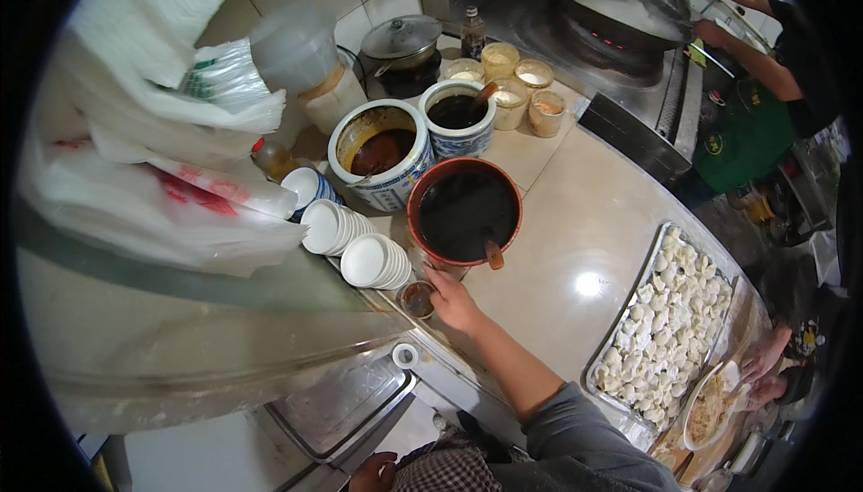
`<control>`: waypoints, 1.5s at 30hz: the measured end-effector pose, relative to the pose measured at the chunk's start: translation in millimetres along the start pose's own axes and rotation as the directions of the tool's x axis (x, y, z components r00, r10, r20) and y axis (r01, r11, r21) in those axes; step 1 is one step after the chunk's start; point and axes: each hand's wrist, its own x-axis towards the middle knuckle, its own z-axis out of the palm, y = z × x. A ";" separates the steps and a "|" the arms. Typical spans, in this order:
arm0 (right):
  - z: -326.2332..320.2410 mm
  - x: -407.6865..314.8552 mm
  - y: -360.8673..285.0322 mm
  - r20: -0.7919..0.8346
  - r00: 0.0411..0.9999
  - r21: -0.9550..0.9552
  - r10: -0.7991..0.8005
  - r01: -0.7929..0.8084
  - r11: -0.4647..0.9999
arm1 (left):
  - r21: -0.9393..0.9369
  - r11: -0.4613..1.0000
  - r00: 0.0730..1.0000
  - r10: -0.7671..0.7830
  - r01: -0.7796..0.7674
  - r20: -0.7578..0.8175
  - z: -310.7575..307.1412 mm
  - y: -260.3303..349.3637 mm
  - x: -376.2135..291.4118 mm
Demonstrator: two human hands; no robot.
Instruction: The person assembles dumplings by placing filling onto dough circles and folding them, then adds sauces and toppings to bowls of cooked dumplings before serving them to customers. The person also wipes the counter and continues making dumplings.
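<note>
My right hand [455, 303] reaches over the counter, fingers against or just beside a small jar of dark red sauce [417, 300]; whether they grip it I cannot tell. Just beyond the fingertips stands a red-brown tub of dark liquid [465, 212] with a ladle handle [494, 255] leaning on its rim. Stacks of white cups [376, 261] lie on their sides left of the jar. My left hand [374, 472] is low at the bottom edge, by a checkered cloth [448, 468]; its fingers are partly cut off and look curled.
Two blue-and-white crocks [388, 185] and several seasoning jars [509, 101] stand further back. Plastic bags [168, 155] hang at left. A tray of dumplings [664, 323] lies at right, near a co-worker's hands [765, 371] and a bowl of filling [708, 408]. Another person holds a steaming wok [620, 10].
</note>
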 end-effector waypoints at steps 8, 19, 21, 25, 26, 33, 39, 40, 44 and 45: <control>-30.1 -58.0 -58.8 -0.252 0.967 0.073 0.024 -0.006 0.997 | -0.024 0.960 0.960 0.280 -0.279 -0.002 -2.6 -35.4 3.9; -64.1 -417.2 -129.3 -0.466 0.750 0.051 0.469 -0.507 0.860 | -0.022 0.904 0.872 0.417 -0.426 0.255 39.0 -53.2 7.4; -57.4 -477.1 -133.0 -0.503 0.592 0.189 0.629 -0.635 0.749 | -0.042 0.903 0.839 0.414 -0.428 0.354 50.1 -42.8 -0.1; -78.3 -563.8 -125.1 -0.763 0.254 0.350 0.594 -0.610 0.711 | 0.056 0.816 0.766 0.513 -0.575 0.387 75.1 -10.4 -11.6; -97.5 -582.5 -119.3 -0.923 0.194 0.133 0.333 -0.651 0.747 | 0.047 0.803 0.749 0.530 -0.594 0.398 82.4 -0.8 -12.0; -237.2 -678.1 -70.5 -0.983 0.107 -0.136 -0.147 -0.970 0.204 | 0.094 0.802 0.707 0.455 -0.589 0.542 157.4 68.3 -16.1; -274.3 -728.7 -51.2 -0.978 0.156 -0.052 0.139 -0.826 0.561 | 0.107 0.826 0.741 0.430 -0.554 0.515 220.0 126.7 -48.6; -278.2 -732.8 -48.2 -0.935 0.057 0.239 0.351 -0.629 0.740 | 0.095 0.824 0.746 0.449 -0.559 0.492 224.4 132.5 -55.0; -292.9 -730.3 -30.1 -0.818 0.031 0.512 0.575 -0.417 0.751 | 0.052 0.756 0.726 0.605 -0.653 0.328 243.1 150.6 -65.7; -294.2 -726.9 -25.3 -0.839 0.033 0.475 0.544 -0.444 0.759 | 0.048 0.724 0.703 0.648 -0.688 0.293 248.0 155.1 -63.7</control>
